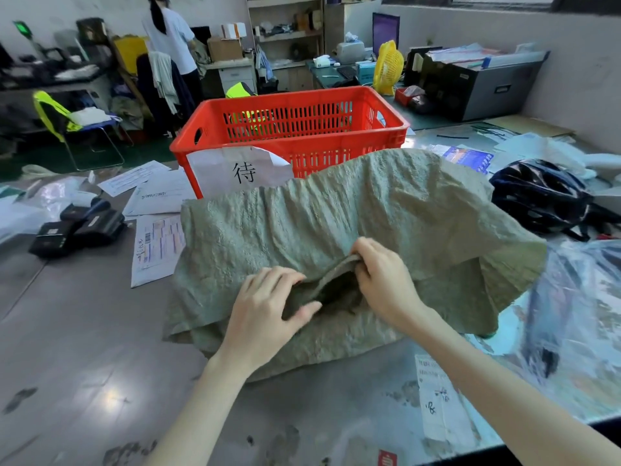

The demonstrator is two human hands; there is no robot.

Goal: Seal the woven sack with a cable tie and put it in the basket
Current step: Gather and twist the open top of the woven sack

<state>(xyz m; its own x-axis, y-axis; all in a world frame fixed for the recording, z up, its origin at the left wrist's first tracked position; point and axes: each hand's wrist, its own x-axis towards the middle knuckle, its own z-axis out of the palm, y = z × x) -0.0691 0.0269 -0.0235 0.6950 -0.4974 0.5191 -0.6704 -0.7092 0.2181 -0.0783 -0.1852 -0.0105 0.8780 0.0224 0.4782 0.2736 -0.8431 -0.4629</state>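
Note:
A grey-green woven sack (336, 216) lies slumped on the table in front of me, its mouth facing me and partly open at the near side. My left hand (268, 307) pinches the near left edge of the mouth. My right hand (383, 280) grips the upper right edge of the same opening, fingers curled over the fabric. Behind the sack stands a red slatted plastic basket (292, 129) with a paper label on its front. I see no cable tie.
A black bicycle helmet (537, 196) lies to the right of the sack. Small black devices (77, 227) and loose papers (154, 247) lie on the left. Plastic bags cover the right table edge. A person stands at the back left by shelves and desks.

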